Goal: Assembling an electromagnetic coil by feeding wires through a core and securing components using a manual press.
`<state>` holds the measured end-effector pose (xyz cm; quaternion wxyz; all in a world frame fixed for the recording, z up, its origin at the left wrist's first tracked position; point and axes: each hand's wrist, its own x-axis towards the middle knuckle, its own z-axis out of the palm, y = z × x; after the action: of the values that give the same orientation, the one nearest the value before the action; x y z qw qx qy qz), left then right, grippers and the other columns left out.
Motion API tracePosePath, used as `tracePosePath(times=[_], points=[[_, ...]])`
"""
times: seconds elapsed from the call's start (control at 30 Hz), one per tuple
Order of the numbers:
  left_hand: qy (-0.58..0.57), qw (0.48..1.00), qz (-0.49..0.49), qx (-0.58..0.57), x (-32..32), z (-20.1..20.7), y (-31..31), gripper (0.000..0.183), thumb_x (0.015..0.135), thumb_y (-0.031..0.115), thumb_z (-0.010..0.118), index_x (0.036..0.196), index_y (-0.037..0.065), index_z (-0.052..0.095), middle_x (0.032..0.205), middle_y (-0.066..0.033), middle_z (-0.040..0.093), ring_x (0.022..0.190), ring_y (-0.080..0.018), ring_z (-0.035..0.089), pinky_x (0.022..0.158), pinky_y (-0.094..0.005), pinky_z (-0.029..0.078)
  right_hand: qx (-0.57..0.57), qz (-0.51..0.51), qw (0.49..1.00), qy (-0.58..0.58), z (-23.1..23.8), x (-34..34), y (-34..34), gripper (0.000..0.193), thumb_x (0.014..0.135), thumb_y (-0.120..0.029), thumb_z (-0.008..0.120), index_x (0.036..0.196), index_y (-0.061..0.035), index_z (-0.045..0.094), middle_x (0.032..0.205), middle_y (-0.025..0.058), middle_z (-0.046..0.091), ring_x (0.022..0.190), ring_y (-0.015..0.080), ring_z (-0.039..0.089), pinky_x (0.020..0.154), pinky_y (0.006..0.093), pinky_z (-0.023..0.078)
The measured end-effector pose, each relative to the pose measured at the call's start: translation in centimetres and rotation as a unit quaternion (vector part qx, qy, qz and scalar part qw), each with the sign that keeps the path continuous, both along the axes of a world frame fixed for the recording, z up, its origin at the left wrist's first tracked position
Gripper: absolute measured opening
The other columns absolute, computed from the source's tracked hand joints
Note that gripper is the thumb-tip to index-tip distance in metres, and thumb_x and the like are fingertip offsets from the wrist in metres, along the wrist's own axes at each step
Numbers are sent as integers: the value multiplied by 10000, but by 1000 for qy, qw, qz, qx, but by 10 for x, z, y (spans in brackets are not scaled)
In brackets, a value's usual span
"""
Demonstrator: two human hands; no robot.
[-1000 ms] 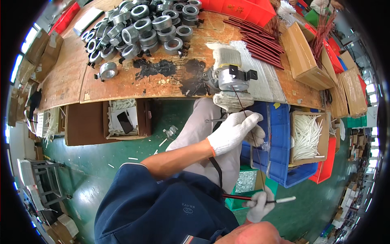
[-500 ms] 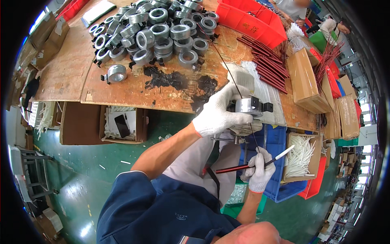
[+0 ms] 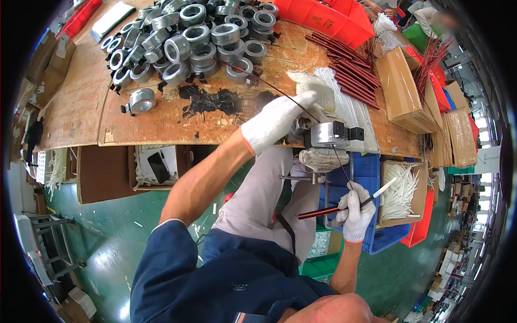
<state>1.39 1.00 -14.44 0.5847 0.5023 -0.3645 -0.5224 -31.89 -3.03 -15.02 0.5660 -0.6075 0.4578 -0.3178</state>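
Note:
A silver ring-shaped part [image 3: 325,134] with black end pieces is seated in a padded holder [image 3: 318,160] at the table's front edge. A thin dark wire [image 3: 269,86] slants down from the upper left to this ring and emerges below it. My gloved left hand [image 3: 274,123] is beside the ring, its fingers closed on the wire's upper stretch; their tips are partly hidden. Lower right, my gloved right hand [image 3: 355,215] grips a slim red-and-black rod [image 3: 323,213] with a white end. The wire's lower end reaches that hand's fingertips.
Many similar silver rings [image 3: 196,35] are piled on the wooden table [image 3: 145,121]. Dark red sticks [image 3: 353,75] lie near a red bin [image 3: 328,19] and a cardboard box [image 3: 401,89]. White strips fill a carton [image 3: 406,218] beside a blue crate [image 3: 369,234].
My left hand has left the ring and shifted up and left, swinging the wire's upper part leftward. My right hand has moved slightly right and up, still gripping the rod.

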Motion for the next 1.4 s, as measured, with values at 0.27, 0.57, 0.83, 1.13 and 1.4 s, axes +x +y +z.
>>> tracePosePath(times=[0.27,0.57,0.83,1.13,1.4], points=[[-163,953,88,-241,-19,-38,-1,418,1115,314,550,1304,-16,724,1191,-79,745,998,-184,695,869,-310,565,52,18,998,7,44,0,57,350,1065,-85,616,1378,70,628,741,62,661,478,41,473,452,218,373],[-149,961,119,-199,-36,-26,5,454,1157,354,529,1376,-24,652,1144,-67,650,1033,-156,591,943,-312,498,-400,329,830,207,95,16,98,324,907,1,686,1230,-13,670,953,86,749,734,215,739,613,295,560],[-307,856,274,-313,-60,-43,-14,242,1127,202,521,1073,8,656,1058,-143,635,995,-318,628,931,-411,502,-643,448,531,323,138,127,110,164,894,-286,691,840,-151,614,587,26,567,522,181,652,471,349,504],[115,973,82,-185,-17,-170,-28,252,1113,193,539,1194,-6,670,1154,-82,681,921,-232,650,805,-349,539,-140,501,776,356,226,279,17,378,1074,-296,558,1053,56,693,747,126,697,631,209,721,581,372,603],[-88,958,47,-269,-15,-79,-27,446,1089,265,515,1432,-2,616,1362,-102,651,1203,-206,639,1032,-379,534,-200,398,887,126,194,184,36,298,918,-260,853,1033,-19,722,727,31,663,588,72,615,528,248,476]])
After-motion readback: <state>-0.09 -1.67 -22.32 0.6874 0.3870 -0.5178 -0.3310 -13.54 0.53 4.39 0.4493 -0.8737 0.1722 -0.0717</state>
